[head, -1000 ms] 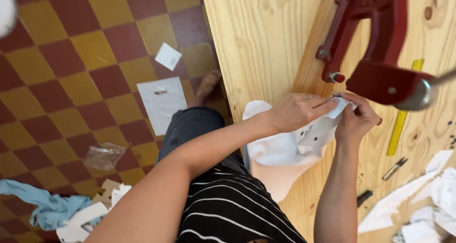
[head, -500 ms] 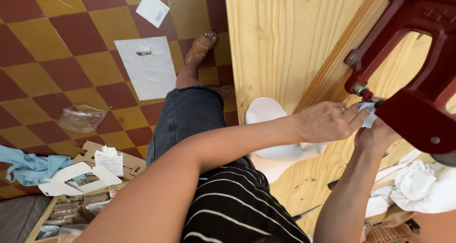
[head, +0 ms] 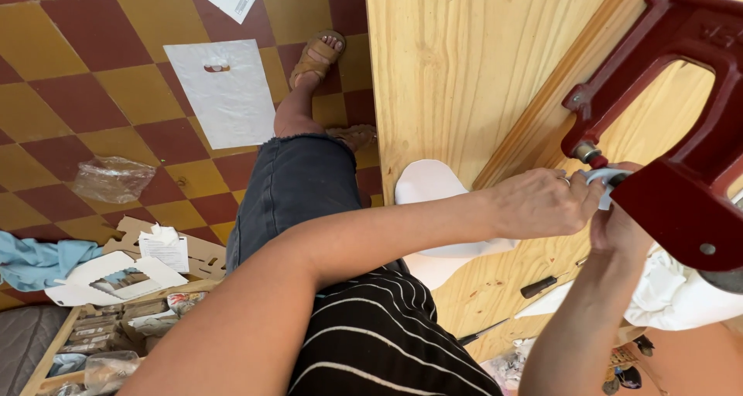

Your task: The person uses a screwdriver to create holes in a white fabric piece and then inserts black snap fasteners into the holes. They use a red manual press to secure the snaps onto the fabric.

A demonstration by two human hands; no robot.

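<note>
A dark red cast-iron hand press (head: 681, 133) stands on the plywood table (head: 457, 71). A white fabric piece (head: 441, 210) lies across the table edge, its end fed under the press's punch. My left hand (head: 542, 204) pinches that end of the fabric right at the punch. My right hand (head: 619, 226) grips the same end from below, next to the press base. Both hands are closed on the cloth, fingertips almost touching each other.
More white fabric (head: 673, 295) is heaped right of the press. A dark-handled tool (head: 542, 286) lies on the table. On the checkered floor are a white plastic bag (head: 224, 94), a clear bag (head: 112, 179), cardboard cut-outs (head: 139, 264) and blue cloth (head: 35, 260).
The view has swung and closed in on the press, which now fills the right side. Both hands stay on the fabric end at the punch.
</note>
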